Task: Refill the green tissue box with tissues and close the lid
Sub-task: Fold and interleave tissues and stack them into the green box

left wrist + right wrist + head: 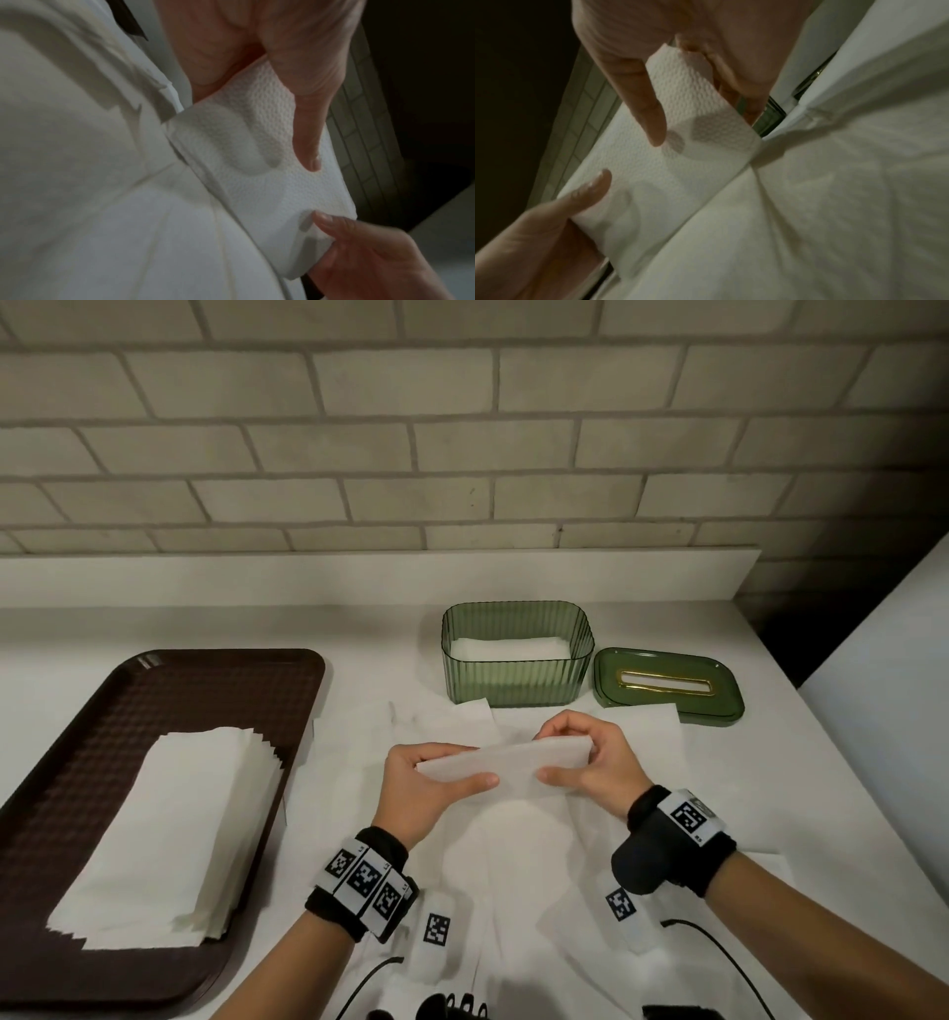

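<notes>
A folded white tissue [506,762] is held level above the counter between both hands. My left hand [429,775] pinches its left end, thumb on top [308,142]. My right hand [583,760] pinches its right end, thumb [647,105] over the embossed paper [680,158]. The ribbed green tissue box [518,683] stands open just beyond the hands, with white tissues lying low inside. Its green lid [667,685], with a gold-rimmed slot, lies flat on the counter to the right of the box.
A dark brown tray [77,737] on the left holds a stack of white tissues [174,834]. Loose unfolded tissue sheets [513,891] cover the white counter under the hands. A brick wall stands behind; the counter's edge runs at the right.
</notes>
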Demonstrator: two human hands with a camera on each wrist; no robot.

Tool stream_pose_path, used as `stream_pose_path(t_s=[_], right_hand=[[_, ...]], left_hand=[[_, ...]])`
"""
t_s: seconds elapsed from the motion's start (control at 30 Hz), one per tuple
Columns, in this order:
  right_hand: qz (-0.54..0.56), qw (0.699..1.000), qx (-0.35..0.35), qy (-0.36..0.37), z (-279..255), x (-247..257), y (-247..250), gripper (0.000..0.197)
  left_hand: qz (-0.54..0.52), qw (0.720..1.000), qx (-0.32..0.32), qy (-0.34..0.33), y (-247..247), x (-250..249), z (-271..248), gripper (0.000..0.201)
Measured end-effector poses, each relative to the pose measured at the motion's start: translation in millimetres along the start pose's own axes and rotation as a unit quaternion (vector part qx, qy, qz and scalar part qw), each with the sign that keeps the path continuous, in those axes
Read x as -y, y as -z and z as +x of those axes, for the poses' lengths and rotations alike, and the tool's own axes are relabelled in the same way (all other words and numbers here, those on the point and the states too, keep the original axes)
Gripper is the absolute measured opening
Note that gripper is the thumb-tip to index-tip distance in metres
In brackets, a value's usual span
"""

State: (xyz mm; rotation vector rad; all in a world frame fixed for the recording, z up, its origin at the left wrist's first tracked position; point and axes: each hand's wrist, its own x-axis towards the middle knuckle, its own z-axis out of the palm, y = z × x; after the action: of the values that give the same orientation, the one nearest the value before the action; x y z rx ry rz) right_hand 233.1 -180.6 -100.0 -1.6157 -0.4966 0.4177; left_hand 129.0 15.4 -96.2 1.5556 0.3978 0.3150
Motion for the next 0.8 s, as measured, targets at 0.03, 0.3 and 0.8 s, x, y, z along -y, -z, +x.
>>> stream_pose_path(t_s=[0.03,0.3,0.8], right_hand=[[0.004,1.000,-0.002,-0.002,0,0,1,0.032],[-0.017,0.999,-0.024,-0.025,4,-2,1,0.037],[-0.059,0.972,-0.224,0.039,86,64,44,0.039]], left_hand=[[-0.005,1.000,0.000,0.003,1,0,1,0.026],[0.002,0.999,-0.033,0.012,-5,-3,5,0.020],[0.109,0.990,-0.053,-0.074,2,-92,100,0.028]])
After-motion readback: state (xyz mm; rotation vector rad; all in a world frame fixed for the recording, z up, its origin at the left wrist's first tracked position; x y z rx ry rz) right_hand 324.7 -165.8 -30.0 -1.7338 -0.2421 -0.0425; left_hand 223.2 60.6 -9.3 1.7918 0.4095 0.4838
